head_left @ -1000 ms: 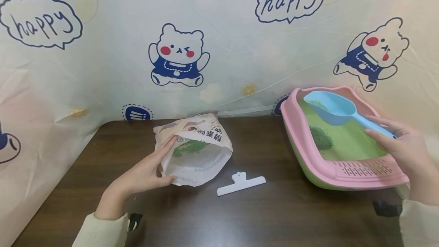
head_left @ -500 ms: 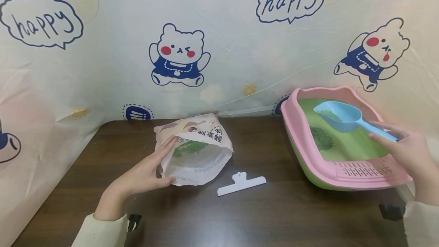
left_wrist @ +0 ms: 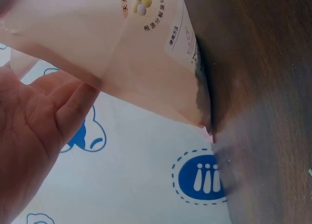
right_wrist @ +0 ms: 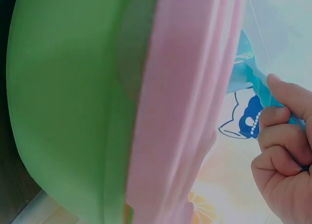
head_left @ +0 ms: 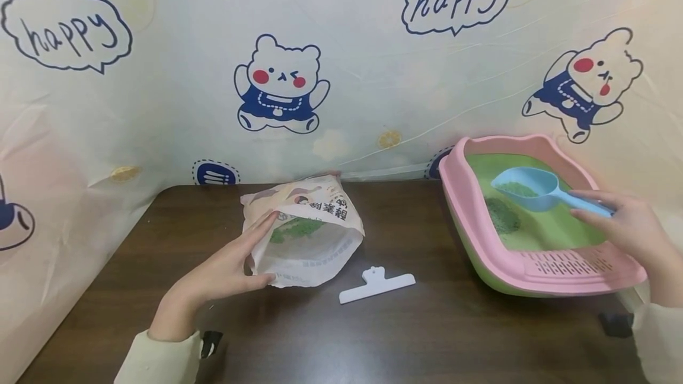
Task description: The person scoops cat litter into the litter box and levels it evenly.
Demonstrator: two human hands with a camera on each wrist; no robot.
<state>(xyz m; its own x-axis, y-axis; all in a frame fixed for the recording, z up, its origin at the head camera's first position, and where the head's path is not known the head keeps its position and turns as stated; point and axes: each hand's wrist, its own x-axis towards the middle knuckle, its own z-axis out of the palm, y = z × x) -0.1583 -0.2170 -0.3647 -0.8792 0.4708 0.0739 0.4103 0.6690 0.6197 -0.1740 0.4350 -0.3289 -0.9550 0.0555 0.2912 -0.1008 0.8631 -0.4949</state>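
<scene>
My left hand holds the side of an opened paper litter bag lying on the table, its fingers along the upper rim and its thumb at the lower edge. Green granules show inside the mouth. In the left wrist view, fingertips meet the edge of the bag. My right hand grips the handle of a light-blue scoop carrying green granules, above a litter box with a pink rim and green base. A small dark-green pile lies in the box. The right wrist view shows curled fingers round the handle.
A white bag clip lies on the dark wooden table between bag and box. Behind the table hangs a printed cloth with bears and lettering. The box's raised wall blocks much of the right wrist view.
My right hand has lowered the scoop a little and shifted it slightly right over the litter box. The left hand and the bag hold nearly still.
</scene>
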